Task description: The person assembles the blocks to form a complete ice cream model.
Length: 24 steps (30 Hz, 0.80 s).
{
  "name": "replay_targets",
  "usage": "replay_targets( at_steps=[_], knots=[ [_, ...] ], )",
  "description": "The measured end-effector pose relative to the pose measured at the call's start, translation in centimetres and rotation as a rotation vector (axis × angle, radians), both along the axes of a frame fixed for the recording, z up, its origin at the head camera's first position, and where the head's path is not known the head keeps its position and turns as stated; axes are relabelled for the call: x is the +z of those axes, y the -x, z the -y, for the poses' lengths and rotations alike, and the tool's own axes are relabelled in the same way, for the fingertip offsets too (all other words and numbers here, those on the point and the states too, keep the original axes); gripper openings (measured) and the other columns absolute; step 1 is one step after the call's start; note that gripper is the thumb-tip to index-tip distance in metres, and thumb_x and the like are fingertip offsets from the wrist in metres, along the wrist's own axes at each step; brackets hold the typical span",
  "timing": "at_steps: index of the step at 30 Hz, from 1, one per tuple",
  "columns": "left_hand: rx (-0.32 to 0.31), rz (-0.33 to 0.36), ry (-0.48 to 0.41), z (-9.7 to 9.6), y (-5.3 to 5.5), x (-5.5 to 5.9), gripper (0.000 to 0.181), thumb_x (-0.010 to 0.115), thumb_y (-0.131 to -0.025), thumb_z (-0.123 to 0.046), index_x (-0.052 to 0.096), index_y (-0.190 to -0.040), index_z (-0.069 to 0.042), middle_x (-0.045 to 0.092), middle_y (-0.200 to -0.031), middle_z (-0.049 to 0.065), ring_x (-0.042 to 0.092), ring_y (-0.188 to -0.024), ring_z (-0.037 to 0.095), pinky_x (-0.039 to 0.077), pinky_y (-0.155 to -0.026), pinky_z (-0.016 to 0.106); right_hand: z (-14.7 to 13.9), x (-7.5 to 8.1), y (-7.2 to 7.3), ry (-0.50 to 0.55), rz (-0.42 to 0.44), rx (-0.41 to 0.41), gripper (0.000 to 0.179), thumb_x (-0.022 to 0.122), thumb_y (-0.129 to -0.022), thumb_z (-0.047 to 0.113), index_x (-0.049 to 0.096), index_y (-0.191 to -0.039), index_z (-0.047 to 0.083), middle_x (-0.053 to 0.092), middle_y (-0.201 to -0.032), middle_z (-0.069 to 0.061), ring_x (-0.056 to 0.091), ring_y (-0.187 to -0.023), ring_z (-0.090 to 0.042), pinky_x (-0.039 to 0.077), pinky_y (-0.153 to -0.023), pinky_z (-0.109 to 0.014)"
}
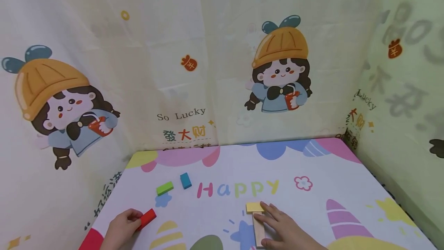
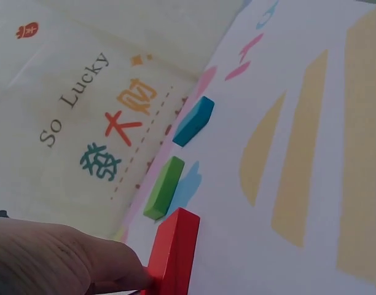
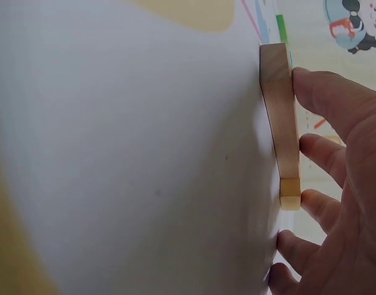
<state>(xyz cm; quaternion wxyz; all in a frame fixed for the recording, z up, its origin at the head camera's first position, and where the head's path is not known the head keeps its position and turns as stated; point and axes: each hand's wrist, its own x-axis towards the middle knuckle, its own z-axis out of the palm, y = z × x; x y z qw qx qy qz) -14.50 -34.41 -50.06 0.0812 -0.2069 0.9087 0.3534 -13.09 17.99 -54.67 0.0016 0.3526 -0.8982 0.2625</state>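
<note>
At the left front of the table, my left hand (image 1: 123,225) pinches a red block (image 1: 148,219) between thumb and fingers. The left wrist view shows the same red block (image 2: 176,249) slanting up from the fingers. Toward the right, my right hand (image 1: 286,228) lies over a long plain wooden block (image 1: 258,230), its fingers spread. A short yellow block (image 1: 254,207) sits crosswise against the far end of the wooden one, forming a T. In the right wrist view, the thumb and a finger rest on the wooden block (image 3: 279,104), with another fingertip at the yellow block (image 3: 290,193).
A green block (image 1: 165,188) and a blue block (image 1: 185,180) lie at the left back of the table, a short gap between them. The table cover (image 1: 222,169) bears printed shapes and the word "Happy". Printed cloth walls (image 1: 222,88) stand behind and at both sides.
</note>
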Motion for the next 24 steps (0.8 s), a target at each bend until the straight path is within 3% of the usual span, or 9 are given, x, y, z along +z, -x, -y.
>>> replay_targets(
  at_steps=[6, 11, 24],
  knots=[
    [-0.032, -0.046, 0.025, -1.3, 1.0, 0.0, 0.024, 0.066, -0.088, -0.005, 0.066, -0.109, 0.008, 0.063, -0.088, 0.014, 0.057, -0.082, 0.024, 0.055, -0.069, 0.032, 0.0, -0.2, 0.0, 0.012, -0.026, 0.008, 0.065, 0.066, -0.096, 0.054, 0.05, -0.153, 0.027, 0.045, -0.158, -0.019, 0.05, -0.132, -0.055, 0.052, -0.091, -0.063],
    [-0.06, -0.077, 0.034, -2.6, 1.6, 0.1, 0.023, 0.066, -0.087, -0.006, 0.068, -0.107, 0.005, 0.063, -0.087, 0.012, 0.056, -0.08, 0.023, 0.053, -0.067, 0.033, 0.1, 0.1, 0.1, 0.014, 0.029, 0.009, 0.065, 0.065, -0.097, 0.053, 0.048, -0.154, 0.027, 0.043, -0.16, -0.019, 0.047, -0.133, -0.058, 0.05, -0.092, -0.066],
    [-0.101, -0.114, 0.024, -8.5, 4.0, -0.5, 0.019, 0.07, -0.085, -0.006, 0.072, -0.103, -0.003, 0.066, -0.089, 0.007, 0.057, -0.083, 0.021, 0.053, -0.074, 0.035, -0.2, -0.5, 0.1, 0.072, 0.11, 0.001, 0.066, 0.066, -0.097, 0.053, 0.047, -0.155, 0.03, 0.039, -0.162, -0.021, 0.039, -0.135, -0.065, 0.046, -0.089, -0.075]
  ],
)
